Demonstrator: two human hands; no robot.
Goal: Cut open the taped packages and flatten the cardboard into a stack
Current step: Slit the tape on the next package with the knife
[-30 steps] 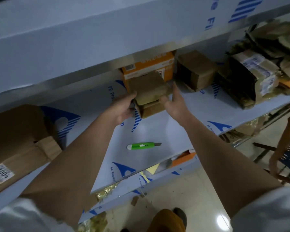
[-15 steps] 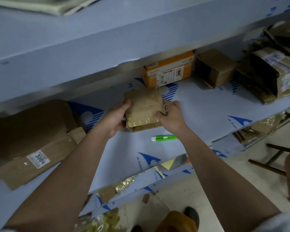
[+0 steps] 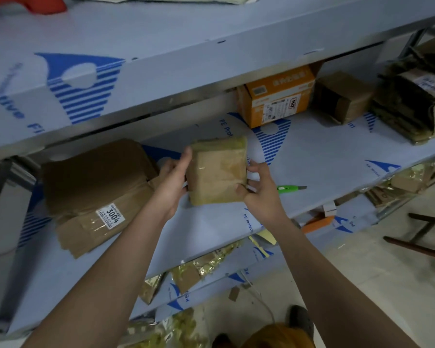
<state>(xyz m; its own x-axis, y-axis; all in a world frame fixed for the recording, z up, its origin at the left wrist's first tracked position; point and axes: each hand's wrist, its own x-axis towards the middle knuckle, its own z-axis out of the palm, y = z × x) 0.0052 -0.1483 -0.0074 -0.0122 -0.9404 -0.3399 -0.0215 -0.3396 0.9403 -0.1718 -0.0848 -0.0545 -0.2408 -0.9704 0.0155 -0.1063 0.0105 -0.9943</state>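
A small brown taped package is held above the middle shelf, tilted with its broad face toward me. My left hand grips its left edge, and my right hand grips its lower right corner. A green utility knife lies on the shelf just right of my right hand, partly hidden by it. Flattened brown cardboard with a "3004" label lies in a pile at the shelf's left.
An orange box and a brown box stand at the shelf's back. A pile of taped packages fills the right end. The upper shelf overhangs. Scraps and gold wrapping sit on the lower shelf. A wooden chair stands on the floor at right.
Both hands have pulled the package from the back of the shelf toward me and lifted it, turning its face up. The knife has stayed in place.
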